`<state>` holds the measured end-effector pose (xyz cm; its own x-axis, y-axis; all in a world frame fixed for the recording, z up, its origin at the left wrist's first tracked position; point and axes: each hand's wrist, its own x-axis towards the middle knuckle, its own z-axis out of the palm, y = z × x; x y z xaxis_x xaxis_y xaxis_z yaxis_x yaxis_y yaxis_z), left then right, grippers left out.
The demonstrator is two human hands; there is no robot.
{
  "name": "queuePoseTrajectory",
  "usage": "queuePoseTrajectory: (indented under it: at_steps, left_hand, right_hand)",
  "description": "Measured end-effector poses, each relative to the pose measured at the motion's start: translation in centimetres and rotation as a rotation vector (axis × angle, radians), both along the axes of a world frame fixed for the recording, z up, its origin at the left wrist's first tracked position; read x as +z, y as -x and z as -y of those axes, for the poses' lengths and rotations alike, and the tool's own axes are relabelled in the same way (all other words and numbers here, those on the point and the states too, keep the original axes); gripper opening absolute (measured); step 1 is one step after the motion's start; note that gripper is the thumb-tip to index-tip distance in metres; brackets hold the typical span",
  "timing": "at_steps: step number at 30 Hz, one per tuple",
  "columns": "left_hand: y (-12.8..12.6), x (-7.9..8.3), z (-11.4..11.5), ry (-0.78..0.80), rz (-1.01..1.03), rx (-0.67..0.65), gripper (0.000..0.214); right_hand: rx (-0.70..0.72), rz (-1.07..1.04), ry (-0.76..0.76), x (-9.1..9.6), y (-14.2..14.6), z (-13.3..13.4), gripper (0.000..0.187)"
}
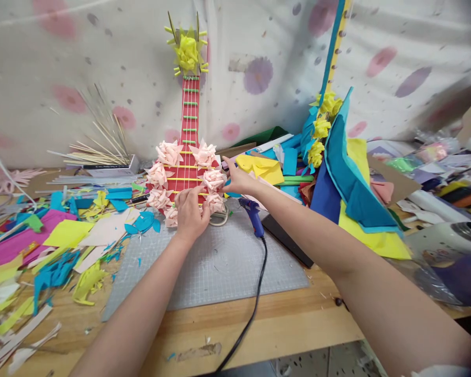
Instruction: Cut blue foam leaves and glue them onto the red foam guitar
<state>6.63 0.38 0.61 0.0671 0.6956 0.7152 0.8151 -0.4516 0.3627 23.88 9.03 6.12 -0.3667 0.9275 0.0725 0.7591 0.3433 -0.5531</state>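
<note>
A red paper guitar (190,123) stands upright against the curtain, with pale strings, green and yellow frets and a yellow paper flower (189,53) at its head. Pink paper roses (204,155) run down both sides of its body. My left hand (192,215) rests on the front of the lower body, its fingers laid over the strings. On the right edge, my right hand (237,180) grips the guitar beside the roses; some of its fingertips are hidden. A blue glue gun (253,214) lies just below my right forearm, its black cord trailing forward.
A grey cutting mat (220,272) covers the middle of the wooden table (290,317). Paper scraps (68,233) crowd the left, with wooden sticks (98,152) in a box behind. To the right are a blue-and-yellow paper construction (357,178), a dark flat object (288,241) and a white container (447,241).
</note>
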Motion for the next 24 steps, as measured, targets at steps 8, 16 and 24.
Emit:
queuePoseTrajectory:
  at_steps: [8,16,24]
  left_hand:
    - [0.2,-0.1,-0.3,-0.001,0.019,-0.011,0.040]
    - [0.3,0.2,-0.4,0.006,0.004,0.001,0.039]
    - [2.9,1.0,-0.8,-0.017,0.124,0.084,0.039]
  right_hand:
    - [-0.023,0.022,0.044,0.5,0.5,0.1,0.099]
    - [-0.052,0.009,0.084,0.5,0.7,-0.2,0.098]
    - [-0.047,0.019,0.064,0.8,0.7,-0.3,0.090]
